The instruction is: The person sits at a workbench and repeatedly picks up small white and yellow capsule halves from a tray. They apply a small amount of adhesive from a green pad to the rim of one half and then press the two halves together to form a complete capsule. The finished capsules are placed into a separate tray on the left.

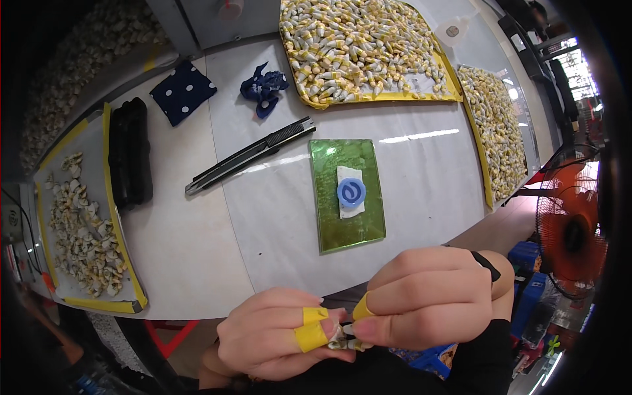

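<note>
Both hands are bare except for tape. The left hand (273,332) has yellow tape wound around two fingertips. The right hand (428,299) has yellow tape on the thumb tip, a thin black band at the wrist and a black sleeve below it

Both hands (283,332) (428,299) together, fingertips pinched

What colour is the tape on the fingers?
Yellow. The tape wraps fingertips of the left hand and the right hand, clearest in the head view.

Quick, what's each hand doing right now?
Left hand: closed, pinching the small pale piece with yellow-taped fingers.
Right hand: closed, pinching the same piece.
</note>
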The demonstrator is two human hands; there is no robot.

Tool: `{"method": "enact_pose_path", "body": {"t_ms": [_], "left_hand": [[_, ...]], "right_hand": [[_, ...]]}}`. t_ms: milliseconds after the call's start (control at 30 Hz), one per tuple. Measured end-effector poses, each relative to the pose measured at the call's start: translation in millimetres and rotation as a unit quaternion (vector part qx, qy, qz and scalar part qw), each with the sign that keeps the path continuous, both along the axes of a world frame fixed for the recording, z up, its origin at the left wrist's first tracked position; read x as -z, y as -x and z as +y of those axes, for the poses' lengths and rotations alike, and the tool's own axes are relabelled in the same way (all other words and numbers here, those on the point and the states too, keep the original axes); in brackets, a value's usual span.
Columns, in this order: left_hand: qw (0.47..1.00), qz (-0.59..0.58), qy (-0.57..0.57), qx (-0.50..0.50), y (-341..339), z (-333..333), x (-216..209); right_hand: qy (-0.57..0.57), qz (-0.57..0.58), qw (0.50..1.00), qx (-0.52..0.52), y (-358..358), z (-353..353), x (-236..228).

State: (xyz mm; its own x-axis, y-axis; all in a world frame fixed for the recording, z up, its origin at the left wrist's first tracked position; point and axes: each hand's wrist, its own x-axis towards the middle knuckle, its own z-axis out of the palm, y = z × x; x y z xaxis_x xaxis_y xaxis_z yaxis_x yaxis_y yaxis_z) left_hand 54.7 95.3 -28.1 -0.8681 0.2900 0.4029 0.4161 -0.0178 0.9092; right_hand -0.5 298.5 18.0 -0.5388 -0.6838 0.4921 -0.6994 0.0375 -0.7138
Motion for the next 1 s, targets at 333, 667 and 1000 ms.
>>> {"method": "enact_pose_path", "body": {"t_ms": [333,667,1000], "left_hand": [[0.999,-0.015,-0.036,0.037,1,-1,1],[0.997,0.009,-0.079,-0.008,-1,11,0],[0.999,0.029,-0.021,-0.028,0,11,-9]], "right_hand": [[0.006,-0.020,1.000,-0.007,-5,0,-3],[0.028,-0.067,0.997,-0.039,-4,1,-2],[0.013,-0.075,0.995,-0.064,1,2,-5]]}}
